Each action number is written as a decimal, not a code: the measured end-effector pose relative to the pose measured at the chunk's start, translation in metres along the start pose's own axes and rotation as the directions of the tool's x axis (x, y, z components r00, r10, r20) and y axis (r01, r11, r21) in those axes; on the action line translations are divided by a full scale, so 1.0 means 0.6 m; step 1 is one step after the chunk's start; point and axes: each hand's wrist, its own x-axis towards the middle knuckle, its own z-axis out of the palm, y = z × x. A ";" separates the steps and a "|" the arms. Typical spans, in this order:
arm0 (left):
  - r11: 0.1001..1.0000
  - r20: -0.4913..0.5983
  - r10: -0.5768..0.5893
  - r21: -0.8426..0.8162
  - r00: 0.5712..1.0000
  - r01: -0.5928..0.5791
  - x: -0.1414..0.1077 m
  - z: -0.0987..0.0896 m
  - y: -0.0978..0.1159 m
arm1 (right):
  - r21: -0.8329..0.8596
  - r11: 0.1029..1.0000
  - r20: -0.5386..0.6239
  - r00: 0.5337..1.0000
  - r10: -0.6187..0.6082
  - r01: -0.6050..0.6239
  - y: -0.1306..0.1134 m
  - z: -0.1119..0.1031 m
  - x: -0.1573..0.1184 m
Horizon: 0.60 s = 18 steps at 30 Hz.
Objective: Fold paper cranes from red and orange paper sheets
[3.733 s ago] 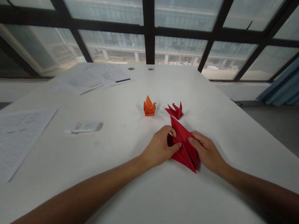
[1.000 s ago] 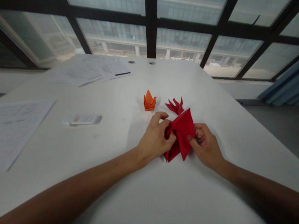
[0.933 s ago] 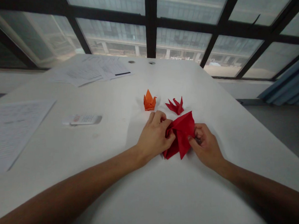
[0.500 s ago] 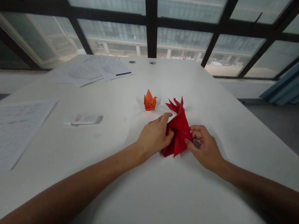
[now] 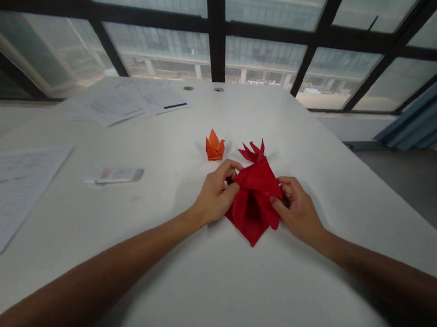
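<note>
A sheet of red paper (image 5: 258, 181), partly folded, stands open with a dark hollow facing me and a pointed corner toward the near side. My left hand (image 5: 217, 190) pinches its left edge between thumb and fingers. On the right edge, my right hand (image 5: 298, 205) grips the paper, thumb in front and fingers partly hidden behind. Just beyond it is a small red folded paper piece (image 5: 257, 152) with several points. An orange folded paper piece (image 5: 214, 146) stands to the left of that one.
On the white table (image 5: 182, 294) lie a white correction-tape-like item (image 5: 119, 175) at the left, a printed sheet (image 5: 20, 190) at the far left and more papers (image 5: 126, 100) at the back. Windows rise behind; a blue curtain (image 5: 418, 112) hangs at the right.
The red paper has opened out wider, showing its hollow. My left hand has moved a little left with the left edge. The whole view has shifted slightly.
</note>
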 end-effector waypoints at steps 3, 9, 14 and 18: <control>0.967 -0.023 0.014 0.255 1.000 -0.008 -0.003 0.002 0.011 | 0.001 1.000 -0.020 1.000 -0.012 0.012 -0.002 -0.001 0.000; 0.925 -0.035 -0.014 0.379 0.999 0.026 -0.004 0.005 0.019 | -0.025 0.997 -0.084 0.994 -0.070 0.069 -0.001 -0.005 -0.005; 0.982 -0.140 -0.021 0.185 0.990 0.047 0.006 0.005 -0.003 | 0.022 0.997 -0.132 0.988 -0.077 0.080 0.002 -0.013 0.004; 0.999 -0.182 -0.049 -0.002 0.982 0.050 0.008 0.007 -0.006 | 0.135 0.991 -0.146 0.989 -0.006 0.026 0.011 -0.014 0.014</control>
